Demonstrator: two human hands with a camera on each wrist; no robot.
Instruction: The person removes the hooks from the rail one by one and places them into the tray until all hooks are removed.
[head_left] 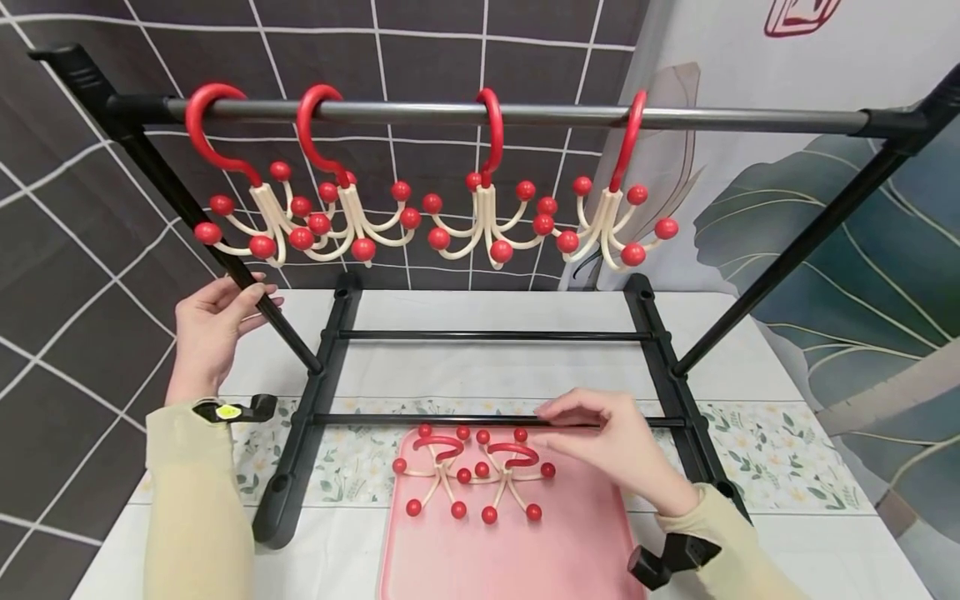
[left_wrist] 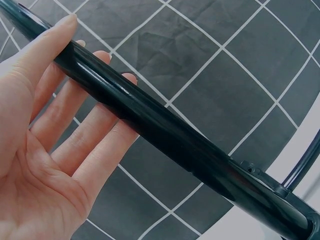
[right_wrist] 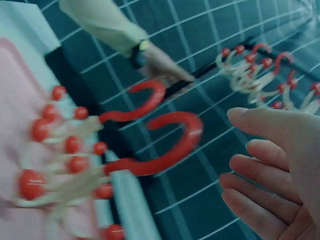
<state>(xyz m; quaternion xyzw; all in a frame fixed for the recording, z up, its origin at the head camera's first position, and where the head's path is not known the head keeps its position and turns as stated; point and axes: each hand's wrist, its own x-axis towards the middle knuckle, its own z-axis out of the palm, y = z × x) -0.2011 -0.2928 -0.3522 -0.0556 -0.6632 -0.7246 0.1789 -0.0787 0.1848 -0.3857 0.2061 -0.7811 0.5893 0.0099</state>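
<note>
My left hand (head_left: 213,329) holds the slanted black left post (head_left: 288,333) of a rack. In the left wrist view the thumb lies on one side of the post and the fingers (left_wrist: 107,135) on the other. My right hand (head_left: 618,437) hovers over a pink tray (head_left: 547,550), its fingers loosely bent around nothing. Two multi-arm hooks, a left one (head_left: 441,471) and a right one (head_left: 507,475), lie on the tray just left of it. Each has a red hook, cream arms and red ball tips. The right wrist view shows this hand (right_wrist: 270,175) apart from them.
Several matching hooks (head_left: 486,204) hang from the rack's top rail (head_left: 420,112). The rack's black feet (head_left: 281,500) stand on a white table with a floral strip (head_left: 780,454). A lower crossbar (head_left: 480,419) passes above the tray's far edge. A dark gridded backdrop (head_left: 67,275) stands behind.
</note>
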